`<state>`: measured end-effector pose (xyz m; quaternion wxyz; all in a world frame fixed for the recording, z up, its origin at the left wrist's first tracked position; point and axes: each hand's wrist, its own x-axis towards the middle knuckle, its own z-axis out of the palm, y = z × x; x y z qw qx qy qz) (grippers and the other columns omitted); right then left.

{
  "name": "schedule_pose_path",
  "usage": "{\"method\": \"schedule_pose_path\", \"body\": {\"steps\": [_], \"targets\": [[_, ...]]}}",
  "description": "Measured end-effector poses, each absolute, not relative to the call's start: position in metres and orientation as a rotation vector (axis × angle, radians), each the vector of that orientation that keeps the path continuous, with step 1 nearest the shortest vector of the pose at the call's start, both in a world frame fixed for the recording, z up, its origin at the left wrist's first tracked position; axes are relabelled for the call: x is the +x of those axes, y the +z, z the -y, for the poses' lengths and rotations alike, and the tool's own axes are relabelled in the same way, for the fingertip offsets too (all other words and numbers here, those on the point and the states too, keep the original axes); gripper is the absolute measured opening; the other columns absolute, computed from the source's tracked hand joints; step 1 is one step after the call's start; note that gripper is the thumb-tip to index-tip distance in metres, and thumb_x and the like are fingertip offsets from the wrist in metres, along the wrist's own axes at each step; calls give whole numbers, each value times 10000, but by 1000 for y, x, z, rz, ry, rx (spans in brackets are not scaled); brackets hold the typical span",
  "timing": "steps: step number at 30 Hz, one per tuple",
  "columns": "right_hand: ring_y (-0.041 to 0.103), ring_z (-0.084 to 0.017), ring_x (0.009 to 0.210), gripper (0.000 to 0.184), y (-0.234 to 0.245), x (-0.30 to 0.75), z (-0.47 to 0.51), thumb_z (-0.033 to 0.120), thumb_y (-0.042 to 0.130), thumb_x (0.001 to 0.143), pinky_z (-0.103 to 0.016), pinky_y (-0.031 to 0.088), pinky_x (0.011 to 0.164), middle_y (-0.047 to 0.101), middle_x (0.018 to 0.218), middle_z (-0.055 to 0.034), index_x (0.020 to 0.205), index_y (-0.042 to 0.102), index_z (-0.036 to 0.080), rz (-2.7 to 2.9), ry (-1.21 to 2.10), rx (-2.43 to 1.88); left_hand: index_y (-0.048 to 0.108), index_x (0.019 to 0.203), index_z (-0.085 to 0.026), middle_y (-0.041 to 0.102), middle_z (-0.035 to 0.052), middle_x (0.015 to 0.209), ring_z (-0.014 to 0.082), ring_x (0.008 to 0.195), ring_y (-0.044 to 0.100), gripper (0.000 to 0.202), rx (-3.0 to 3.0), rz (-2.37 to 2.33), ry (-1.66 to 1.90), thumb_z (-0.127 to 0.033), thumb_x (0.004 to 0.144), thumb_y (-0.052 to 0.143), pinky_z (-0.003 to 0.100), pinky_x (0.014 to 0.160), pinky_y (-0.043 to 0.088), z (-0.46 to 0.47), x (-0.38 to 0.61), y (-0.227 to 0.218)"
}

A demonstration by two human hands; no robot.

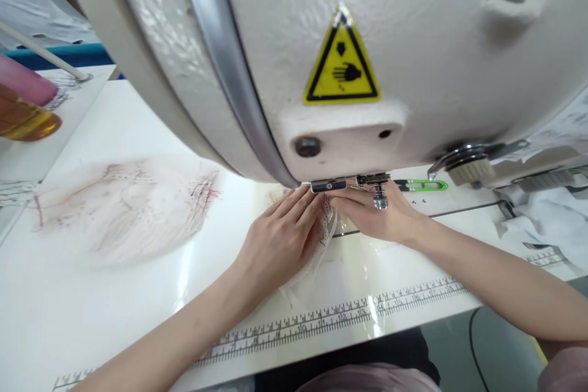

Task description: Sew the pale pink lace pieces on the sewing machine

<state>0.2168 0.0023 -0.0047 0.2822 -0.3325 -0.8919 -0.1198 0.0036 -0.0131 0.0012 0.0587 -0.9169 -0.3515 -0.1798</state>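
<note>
From where I stand, both hands are at the sewing spot below the sewing machine head [413, 61], with a strip of sheer white lace [327, 226] between them. The left hand [280, 239] lies palm down over the lace, fingers straight and side by side; its thumb is out of sight, so I can't tell whether it pinches the cloth or only presses it. The right hand [383, 214] sits just across the strip, its fingertips hidden by the small metal fittings, and I can't tell what they grasp.

The lace runs from under the left palm, its loose edge trailing toward the person's side of the grip. I judge the work on this piece to be under way, since it is placed and guided by hand; how much is stitched and how much remains, the machine hides. Well to the left of the grip lies a heap of sheer fabric [124, 211] with reddish threads; whether it is finished or waiting, I can't say.

Just beyond the right hand are green-handled thread snips [429, 185], apparently not in use. Nearer the person than the grip, a printed ruler scale [342, 317] runs along the white sewing table [46, 312].
</note>
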Motion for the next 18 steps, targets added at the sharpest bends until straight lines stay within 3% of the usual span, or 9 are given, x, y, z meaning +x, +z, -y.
{"method": "schedule_pose_path", "body": {"steps": [6,12,18], "targets": [[671,-164,829,218,-5,218,0,109,560,827,-304,397,532,712,1095,66,986,651,226,2438,-382,-944,581,1251,-50,600,144,1285,271,1178,587,391,-2788,1080,-526,-216,945,402,433,997,515,9,1,1],[670,-155,732,273,-8,218,7,95,465,860,-315,306,453,689,1153,64,1014,656,217,2410,-506,-990,571,1265,-47,594,145,1292,283,1173,589,403,-2794,1073,-527,-218,939,409,445,1004,507,8,-1,0],[666,-160,800,273,-4,217,1,66,511,822,-293,404,530,709,1104,54,968,679,223,2445,-403,-939,574,1261,-49,606,148,1278,282,1174,589,401,-2783,1070,-529,-221,943,402,442,1001,506,9,1,2]]}}
